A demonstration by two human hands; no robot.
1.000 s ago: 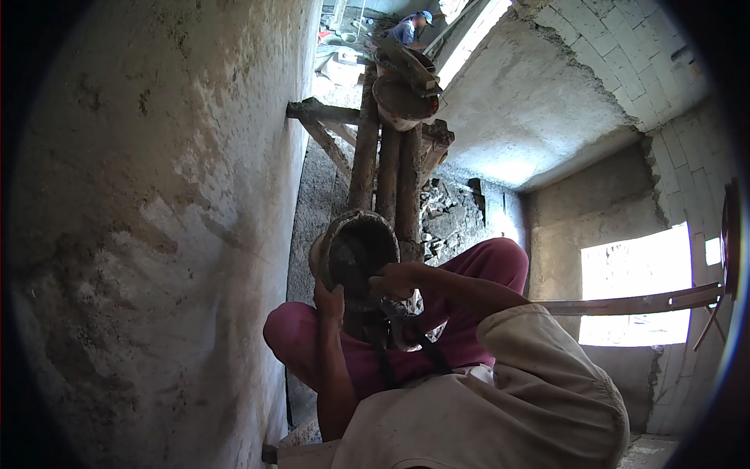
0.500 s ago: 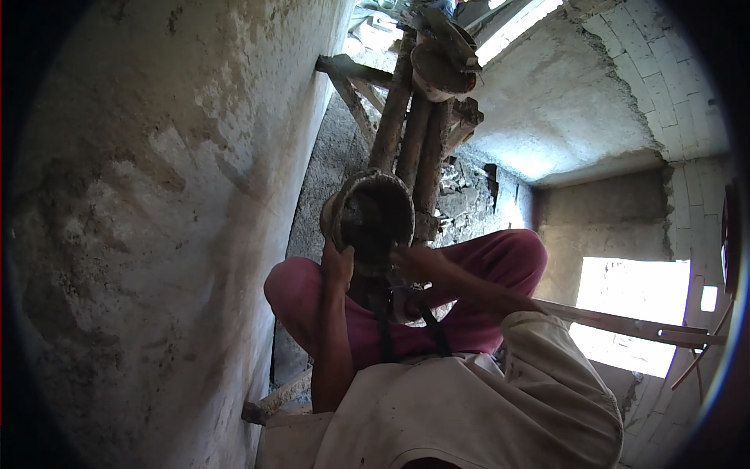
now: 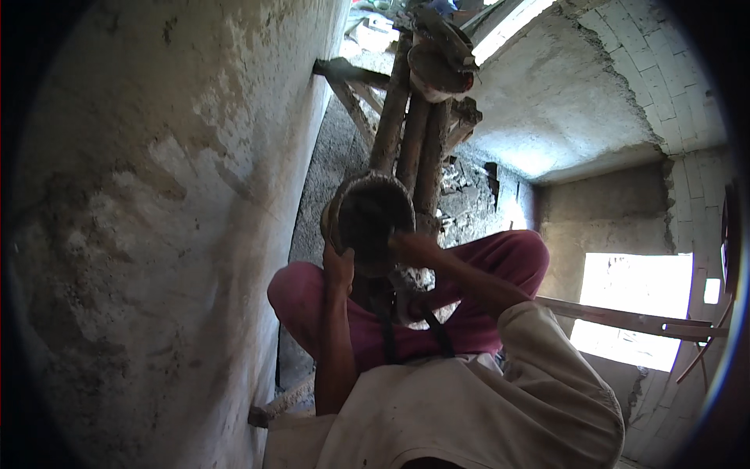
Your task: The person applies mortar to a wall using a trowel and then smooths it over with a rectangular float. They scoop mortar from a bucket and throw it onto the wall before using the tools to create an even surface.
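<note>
A round, mortar-crusted bucket (image 3: pixel 331 220) rests between my knees on wooden poles, its dark mouth tilted toward me. My left hand (image 3: pixel 338 268) is closed on the near left side of its rim. At the near right of the mouth is my right hand (image 3: pixel 416 249), its fingers curled shut over the opening. Whatever those fingers hold is lost in the shadow inside the bucket. The contents look dark and cannot be made out.
The scaffold poles (image 3: pixel 412 144) run away from me, tied over a cross-beam (image 3: pixel 355 73). A second bucket (image 3: pixel 437 78) with a board on it stands at their far end. A rough plastered wall (image 3: pixel 172 234) rises close on my left. A wooden bar (image 3: pixel 617 316) extends to the right.
My right hand has shifted slightly up and inward over the bucket's mouth. My left hand keeps its hold on the rim, and the bucket stays in place.
</note>
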